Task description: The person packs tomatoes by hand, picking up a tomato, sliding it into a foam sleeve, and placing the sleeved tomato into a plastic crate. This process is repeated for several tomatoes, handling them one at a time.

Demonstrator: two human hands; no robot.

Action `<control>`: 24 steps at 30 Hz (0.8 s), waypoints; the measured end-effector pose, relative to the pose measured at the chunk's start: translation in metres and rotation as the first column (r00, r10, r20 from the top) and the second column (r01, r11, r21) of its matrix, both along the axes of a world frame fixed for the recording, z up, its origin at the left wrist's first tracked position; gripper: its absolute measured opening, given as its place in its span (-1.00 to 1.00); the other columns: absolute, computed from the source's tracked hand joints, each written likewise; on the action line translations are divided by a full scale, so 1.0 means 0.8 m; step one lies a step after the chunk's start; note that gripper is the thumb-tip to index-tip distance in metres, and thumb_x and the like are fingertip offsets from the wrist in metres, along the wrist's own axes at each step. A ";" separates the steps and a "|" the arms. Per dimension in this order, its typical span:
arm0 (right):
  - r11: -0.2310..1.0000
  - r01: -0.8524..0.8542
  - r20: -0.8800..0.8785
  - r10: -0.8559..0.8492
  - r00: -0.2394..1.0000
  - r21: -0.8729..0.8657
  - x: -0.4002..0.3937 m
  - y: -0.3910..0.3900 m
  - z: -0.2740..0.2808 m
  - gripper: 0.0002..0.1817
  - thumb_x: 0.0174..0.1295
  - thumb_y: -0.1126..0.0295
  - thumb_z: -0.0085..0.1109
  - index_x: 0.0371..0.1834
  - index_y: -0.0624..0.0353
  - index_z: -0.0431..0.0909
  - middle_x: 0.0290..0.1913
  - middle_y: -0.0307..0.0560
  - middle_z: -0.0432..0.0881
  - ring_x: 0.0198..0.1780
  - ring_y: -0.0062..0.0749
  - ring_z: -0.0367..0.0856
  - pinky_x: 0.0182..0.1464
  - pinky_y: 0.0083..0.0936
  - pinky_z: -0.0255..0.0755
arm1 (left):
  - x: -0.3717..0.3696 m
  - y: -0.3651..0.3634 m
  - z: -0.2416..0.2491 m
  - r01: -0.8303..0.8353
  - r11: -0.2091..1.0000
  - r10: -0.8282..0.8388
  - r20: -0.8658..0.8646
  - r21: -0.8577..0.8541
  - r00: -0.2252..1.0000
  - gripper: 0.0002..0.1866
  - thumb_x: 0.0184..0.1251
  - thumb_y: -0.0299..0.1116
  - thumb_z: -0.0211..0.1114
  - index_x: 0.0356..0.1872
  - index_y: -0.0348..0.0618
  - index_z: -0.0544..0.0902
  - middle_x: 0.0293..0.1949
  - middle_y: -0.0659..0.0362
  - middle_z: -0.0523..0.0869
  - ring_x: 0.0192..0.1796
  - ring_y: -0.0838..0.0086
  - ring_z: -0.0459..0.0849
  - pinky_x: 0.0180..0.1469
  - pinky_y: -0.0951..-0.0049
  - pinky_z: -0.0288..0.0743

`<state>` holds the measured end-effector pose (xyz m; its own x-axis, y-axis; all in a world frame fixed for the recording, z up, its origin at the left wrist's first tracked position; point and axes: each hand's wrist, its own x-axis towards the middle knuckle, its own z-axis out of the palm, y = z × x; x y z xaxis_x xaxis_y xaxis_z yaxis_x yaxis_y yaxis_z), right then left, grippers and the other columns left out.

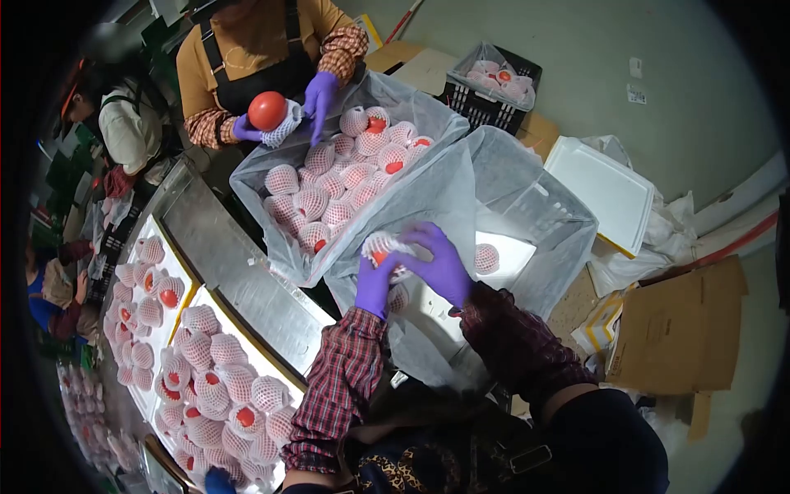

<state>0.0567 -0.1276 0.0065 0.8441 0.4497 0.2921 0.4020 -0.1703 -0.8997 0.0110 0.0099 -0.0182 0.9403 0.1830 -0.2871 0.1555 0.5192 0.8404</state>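
Above the lined crate nearest me, my left hand [375, 284], in a purple glove, is closed around a tomato [380, 256] wrapped in a white-and-pink foam net [379, 241]. Slightly blurred, my right hand [438, 265], gloved the same way, pinches the net from the right side. The crate's grey plastic liner [547, 276] spreads below both hands. Inside it, a netted fruit [486, 258] rests at the right on a white surface. Another netted fruit [397, 298] shows partly behind my left wrist.
Beyond stands a lined crate [280, 239] of netted tomatoes; a co-worker's gloved hands [317, 103] hold a bare tomato [267, 110] above it. Netted tomatoes [214, 395] fill trays on the metal table [234, 235] at left. A foam box lid [601, 193] and cardboard box [675, 325] are at right.
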 end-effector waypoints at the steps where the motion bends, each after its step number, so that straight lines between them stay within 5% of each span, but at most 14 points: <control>1: 0.998 0.033 -0.043 -0.031 0.999 0.061 0.001 0.006 -0.011 -0.49 0.00 0.43 0.28 0.05 0.26 0.35 -0.13 -0.14 0.51 -0.07 -0.46 0.48 -0.02 -0.58 0.39 | 0.002 -0.004 0.001 -0.025 0.985 0.021 -0.026 -0.170 0.999 -0.46 0.21 -0.17 0.18 0.15 -0.21 0.28 -0.08 0.07 0.51 -0.11 0.38 0.59 -0.13 0.45 0.52; 2: 0.990 0.069 -0.088 -0.059 0.994 0.122 0.002 0.011 -0.012 -0.46 -0.01 0.39 0.30 0.05 0.26 0.34 -0.11 -0.13 0.50 -0.06 -0.45 0.48 -0.03 -0.60 0.40 | 0.002 -0.003 0.005 0.035 0.982 -0.049 -0.075 -0.187 0.996 -0.46 0.22 -0.13 0.15 0.14 -0.21 0.29 -0.08 0.06 0.52 -0.11 0.38 0.59 -0.13 0.46 0.52; 3: 0.933 -0.032 -0.441 0.201 0.875 0.360 0.006 0.002 -0.008 -0.37 -0.02 0.39 0.31 0.15 0.23 0.27 -0.02 -0.12 0.47 0.03 -0.43 0.44 0.07 -0.52 0.35 | -0.001 0.001 0.006 0.095 0.975 -0.121 -0.122 -0.203 0.985 -0.46 0.23 -0.08 0.13 0.14 -0.20 0.31 -0.08 0.06 0.52 -0.12 0.38 0.59 -0.14 0.47 0.52; 6: 0.946 -0.203 -0.680 0.323 0.658 0.253 0.036 -0.038 0.023 -0.36 0.03 0.39 0.27 0.20 0.20 0.22 0.07 -0.11 0.41 0.07 -0.44 0.41 0.13 -0.46 0.31 | 0.003 0.007 0.011 0.184 0.967 -0.221 -0.214 -0.178 0.952 -0.44 0.26 0.06 0.04 0.14 -0.13 0.35 -0.03 0.08 0.53 -0.10 0.32 0.58 -0.08 0.40 0.47; 8: 0.808 0.126 -0.809 0.542 0.227 0.576 0.075 -0.072 0.039 -0.43 0.08 0.44 0.20 0.18 0.21 0.24 0.08 -0.12 0.41 0.06 -0.49 0.41 0.14 -0.45 0.31 | 0.005 0.010 0.004 0.214 0.952 -0.256 -0.187 -0.220 0.948 -0.43 0.26 0.08 0.01 0.15 -0.12 0.35 0.01 0.09 0.52 -0.09 0.31 0.57 -0.05 0.35 0.44; 10: 0.882 -0.144 -0.510 0.385 0.769 0.449 0.138 -0.103 0.069 -0.53 0.20 0.29 0.06 0.16 0.23 0.26 0.05 -0.11 0.44 0.03 -0.47 0.43 0.12 -0.46 0.32 | 0.006 0.014 0.002 0.233 0.947 -0.271 -0.162 -0.220 0.949 -0.43 0.29 0.12 -0.06 0.18 -0.05 0.32 0.04 0.16 0.48 -0.03 0.39 0.52 -0.03 0.40 0.40; 13: 0.755 0.311 -0.603 0.137 0.786 0.578 0.211 -0.137 0.159 -0.54 0.26 0.13 -0.05 0.01 0.34 0.36 -0.02 0.00 0.49 -0.03 -0.35 0.51 -0.02 -0.45 0.46 | 0.005 0.013 -0.002 0.180 0.951 -0.221 -0.144 -0.249 0.965 -0.46 0.31 0.07 -0.06 0.17 -0.05 0.32 0.05 0.17 0.48 -0.02 0.42 0.51 -0.03 0.40 0.39; 14: 0.637 0.514 -0.715 0.086 0.693 0.575 0.216 -0.130 0.174 -0.55 0.27 0.12 -0.08 -0.06 0.36 0.41 -0.09 0.01 0.54 -0.09 -0.34 0.54 -0.09 -0.46 0.50 | 0.007 0.013 -0.001 0.180 0.953 -0.220 -0.148 -0.243 0.964 -0.47 0.31 0.06 -0.06 0.17 -0.05 0.32 0.04 0.17 0.49 -0.02 0.43 0.51 -0.02 0.40 0.39; 15: 0.892 0.279 -0.730 0.079 0.679 0.356 0.211 -0.130 0.161 -0.58 0.24 0.14 -0.04 -0.08 0.32 0.45 -0.17 -0.04 0.57 -0.20 -0.39 0.57 -0.18 -0.51 0.50 | 0.007 0.014 -0.002 0.179 0.955 -0.219 -0.156 -0.239 0.963 -0.48 0.31 0.05 -0.06 0.17 -0.05 0.32 0.04 0.18 0.49 -0.02 0.44 0.51 -0.02 0.40 0.39; 16: 0.996 -0.012 -0.740 0.072 0.669 0.087 0.203 -0.129 0.140 -0.61 0.21 0.15 0.00 -0.11 0.28 0.49 -0.25 -0.08 0.60 -0.30 -0.45 0.59 -0.27 -0.57 0.50 | 0.006 0.014 -0.002 0.176 0.956 -0.216 -0.159 -0.233 0.963 -0.48 0.32 0.04 -0.06 0.17 -0.04 0.32 0.03 0.18 0.50 -0.02 0.45 0.51 -0.02 0.40 0.39; 17: 0.933 -0.307 -0.747 0.066 0.662 -0.189 0.193 -0.127 0.114 -0.64 0.18 0.17 0.04 -0.14 0.25 0.53 -0.33 -0.12 0.63 -0.41 -0.51 0.61 -0.37 -0.63 0.50 | 0.005 0.014 0.004 0.173 0.957 -0.215 -0.171 -0.232 0.961 -0.49 0.32 0.02 -0.05 0.17 -0.04 0.32 0.02 0.17 0.51 -0.01 0.43 0.51 0.00 0.39 0.39; 18: 0.609 -0.630 -0.728 0.122 0.675 -0.482 0.184 -0.123 0.080 -0.76 0.15 0.24 0.05 -0.37 0.17 0.62 -0.51 -0.21 0.62 -0.52 -0.60 0.56 -0.44 -0.65 0.46 | 0.003 0.013 0.000 0.178 0.953 -0.221 -0.160 -0.245 0.962 -0.50 0.32 0.02 -0.04 0.17 -0.05 0.32 0.03 0.17 0.51 0.00 0.42 0.51 0.00 0.38 0.39; 20: 0.175 -0.677 -0.649 0.193 0.736 -0.715 0.169 -0.119 -0.014 -0.75 0.15 0.23 0.06 -0.32 0.18 0.59 -0.46 -0.19 0.61 -0.47 -0.57 0.56 -0.39 -0.63 0.45 | 0.006 0.012 -0.004 0.176 0.950 -0.211 -0.117 -0.258 0.970 -0.50 0.32 0.01 -0.04 0.16 -0.05 0.33 0.03 0.16 0.51 0.01 0.39 0.50 0.01 0.37 0.39; 24: -0.030 -0.420 -0.411 0.282 0.867 -0.907 0.135 -0.118 -0.160 -0.71 0.14 0.22 0.07 -0.20 0.20 0.52 -0.37 -0.16 0.59 -0.37 -0.51 0.54 -0.29 -0.59 0.43 | 0.009 0.005 -0.009 0.087 0.919 -0.155 -0.149 -0.386 0.977 -0.67 0.32 -0.19 0.03 -0.01 -0.14 0.43 -0.21 0.13 0.60 -0.24 0.41 0.60 -0.26 0.50 0.50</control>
<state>0.1645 -0.2222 -0.1215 0.4645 0.5047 -0.7277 0.6614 -0.7441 -0.0939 0.0180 0.0143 -0.0253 0.8777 -0.0821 -0.4721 0.3623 0.7584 0.5417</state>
